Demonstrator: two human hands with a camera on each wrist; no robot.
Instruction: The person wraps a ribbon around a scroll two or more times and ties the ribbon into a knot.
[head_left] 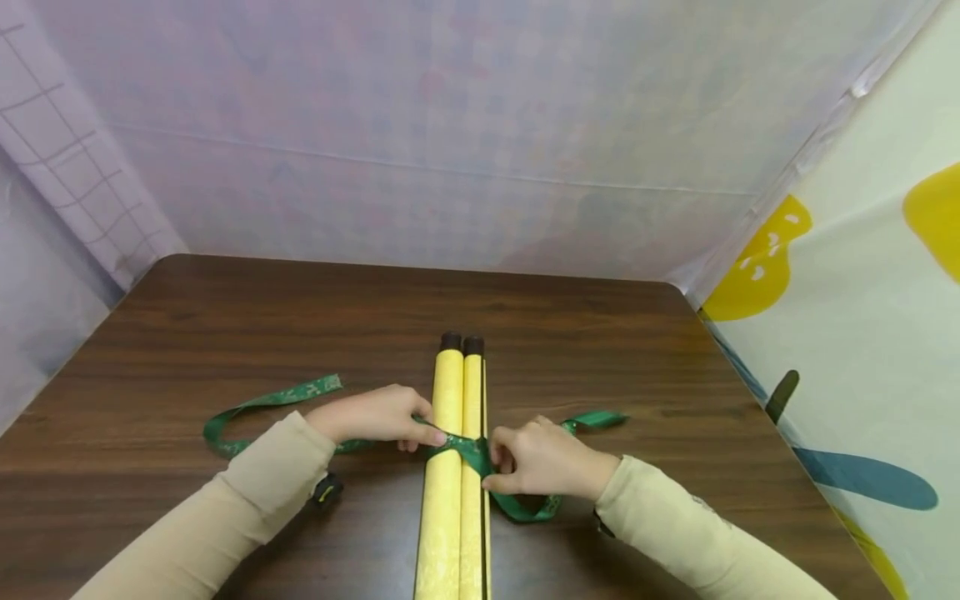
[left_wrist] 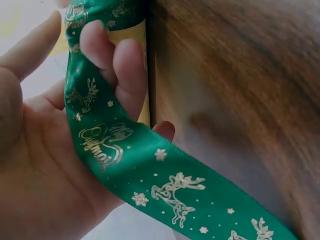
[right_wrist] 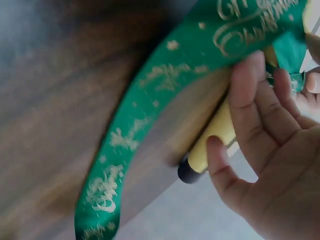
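Note:
A yellow scroll (head_left: 441, 525) of two rolls side by side, with dark end knobs (head_left: 451, 341), lies lengthwise on the table. Around its middle runs a green ribbon (head_left: 471, 454), printed with pale reindeer, snowflakes and lettering. From the left, my left hand (head_left: 382, 415) holds the ribbon at the left roll; the ribbon (left_wrist: 105, 150) runs across its palm in the left wrist view. My right hand (head_left: 543, 458) pinches the ribbon by the scroll's right edge. In the right wrist view, the ribbon (right_wrist: 150, 95) passes over that hand's fingertips (right_wrist: 247, 75).
One ribbon tail curls across the brown wooden table (head_left: 315, 308) on the left; the other loops out beyond my right hand. Pale curtains (head_left: 450, 150) hang behind the table, and a patterned white sheet (head_left: 847, 375) hangs along its right side.

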